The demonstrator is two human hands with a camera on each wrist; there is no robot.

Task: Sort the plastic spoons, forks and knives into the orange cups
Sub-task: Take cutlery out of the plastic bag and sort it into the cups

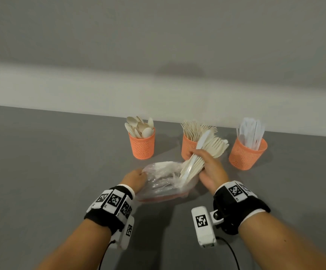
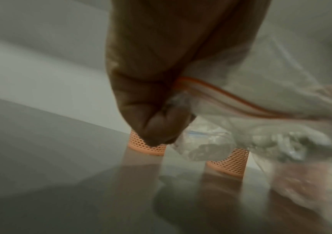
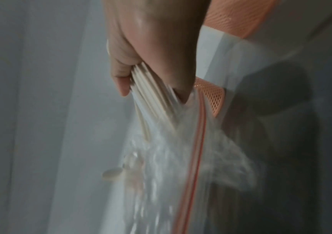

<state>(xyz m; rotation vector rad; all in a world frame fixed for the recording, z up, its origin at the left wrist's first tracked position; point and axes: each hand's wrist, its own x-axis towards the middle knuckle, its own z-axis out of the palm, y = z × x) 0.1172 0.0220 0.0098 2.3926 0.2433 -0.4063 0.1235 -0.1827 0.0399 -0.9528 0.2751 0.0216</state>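
Cream cutlery (image 1: 201,152) is bunched in our right hand (image 1: 209,168), its fingers curled around it above the bag (image 1: 164,182), whose edge our left hand (image 1: 134,179) pinches; no writing is legible.

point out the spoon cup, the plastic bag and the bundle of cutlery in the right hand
spoon cup (image 1: 142,147), head view, on its orange mesh wall
plastic bag (image 1: 159,184), head view, on the clear crumpled side
bundle of cutlery (image 1: 209,146), head view, on the heads fanned out above the fingers
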